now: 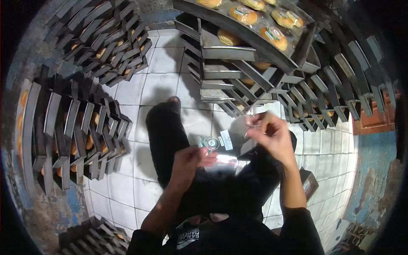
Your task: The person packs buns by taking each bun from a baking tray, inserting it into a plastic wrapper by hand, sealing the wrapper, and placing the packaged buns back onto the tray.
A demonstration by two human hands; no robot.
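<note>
A clear plastic bag (219,146) with a round printed logo and a pale label spans the space between my hands, above my lap. My left hand (187,165) pinches its left side near the logo, fingers closed. On the right, my right hand (270,134) is raised near the bag's other end, thumb and fingers pressed together and slightly blurred. What those fingertips hold is too small and smeared to make out. Beyond my hands, wrapped bread rolls (274,37) with similar labels lie on the top metal tray (242,29).
Stacked metal trays with bread stand on the left (53,127), at the back left (106,46) and on the right (340,80). More trays (95,238) are at the lower left. A small box (309,185) sits on the white tiled floor (159,85) beside my right leg.
</note>
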